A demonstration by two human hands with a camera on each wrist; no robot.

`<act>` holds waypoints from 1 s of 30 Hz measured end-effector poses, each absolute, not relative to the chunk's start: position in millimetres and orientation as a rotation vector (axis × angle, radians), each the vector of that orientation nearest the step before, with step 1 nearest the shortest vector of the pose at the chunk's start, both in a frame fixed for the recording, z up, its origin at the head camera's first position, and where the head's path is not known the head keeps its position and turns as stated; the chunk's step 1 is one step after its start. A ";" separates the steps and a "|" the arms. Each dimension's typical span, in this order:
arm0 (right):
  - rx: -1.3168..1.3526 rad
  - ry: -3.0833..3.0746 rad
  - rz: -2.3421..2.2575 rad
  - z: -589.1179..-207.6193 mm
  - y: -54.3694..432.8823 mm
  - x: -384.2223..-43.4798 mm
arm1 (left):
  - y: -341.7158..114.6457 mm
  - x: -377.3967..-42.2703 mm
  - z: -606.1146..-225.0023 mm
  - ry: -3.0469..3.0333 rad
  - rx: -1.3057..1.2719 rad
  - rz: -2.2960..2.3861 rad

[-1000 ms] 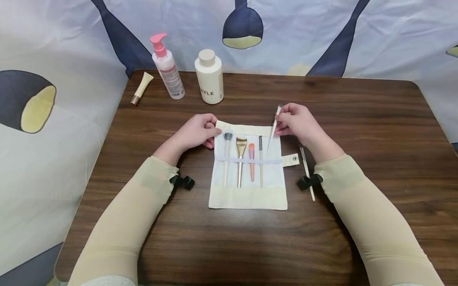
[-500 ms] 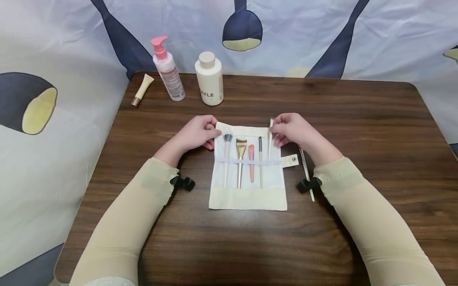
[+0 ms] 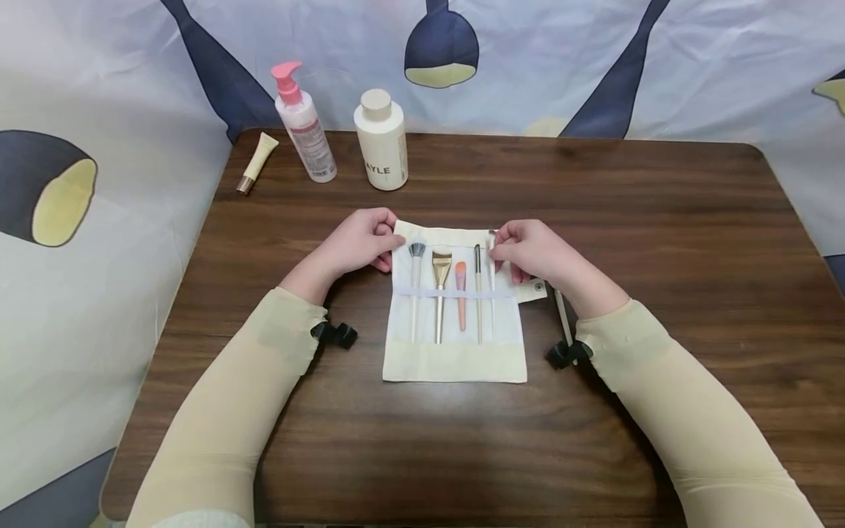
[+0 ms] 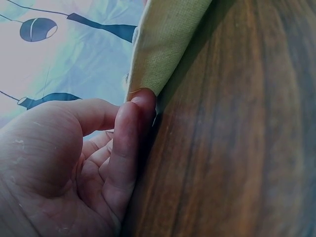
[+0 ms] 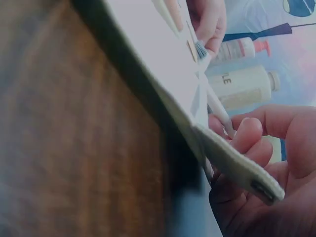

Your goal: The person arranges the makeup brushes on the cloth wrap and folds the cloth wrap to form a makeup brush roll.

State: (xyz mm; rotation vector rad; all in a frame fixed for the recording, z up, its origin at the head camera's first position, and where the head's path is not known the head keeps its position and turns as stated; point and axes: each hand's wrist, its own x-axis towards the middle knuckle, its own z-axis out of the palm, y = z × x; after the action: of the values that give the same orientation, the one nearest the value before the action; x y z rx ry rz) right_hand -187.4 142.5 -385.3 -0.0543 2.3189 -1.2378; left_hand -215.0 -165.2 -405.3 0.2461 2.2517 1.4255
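Note:
A cream cloth brush roll (image 3: 455,364) lies unrolled at the table's middle. My left hand (image 3: 361,242) pinches its upper left corner; the left wrist view shows the cloth edge (image 4: 165,44) between thumb and finger. My right hand (image 3: 533,251) pinches a slim white makeup brush (image 3: 492,282) near its top. That brush's handle passes under the elastic band (image 3: 429,293), at the right end of the row. Left of it, the band holds a fluffy brush (image 3: 416,275), a flat gold brush (image 3: 441,275), a short pink brush (image 3: 461,301) and a thin dark-tipped brush (image 3: 478,293).
Another white brush (image 3: 563,317) lies on the table, partly hidden under the right wrist. The snap tab (image 3: 532,291) sticks out at the roll's right side. Farther back stand a pink pump bottle (image 3: 306,139) and a white bottle (image 3: 383,147), beside a cream tube (image 3: 257,163).
My right hand has come down and left, sliding the white brush lower under the band and turning it upright beside the others. The left hand keeps holding the corner.

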 end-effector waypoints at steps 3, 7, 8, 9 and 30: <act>-0.074 2.310 -1.208 -385.9 141.3 -184.5 | -165.4 -215.4 -403.5 2.261 0.239 1.419; -0.088 2.319 -1.164 -389.5 141.9 -182.6 | -165.6 -214.9 -405.0 2.259 0.235 1.411; -0.080 2.326 -1.162 -390.1 141.9 -182.6 | -165.4 -215.0 -405.1 2.260 0.238 1.414; -0.074 2.340 -1.157 -390.3 142.1 -182.6 | -165.1 -215.2 -405.0 2.262 0.242 1.419; -0.251 2.541 -0.836 -384.3 139.7 -180.6 | -165.4 -216.1 -400.7 2.253 0.248 1.402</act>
State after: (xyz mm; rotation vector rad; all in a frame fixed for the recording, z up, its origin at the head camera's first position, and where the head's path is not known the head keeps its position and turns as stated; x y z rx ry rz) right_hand -180.6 139.7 -384.3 -0.2514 2.5415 -0.8362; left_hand -216.1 -165.4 -400.7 0.2484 2.2526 1.4019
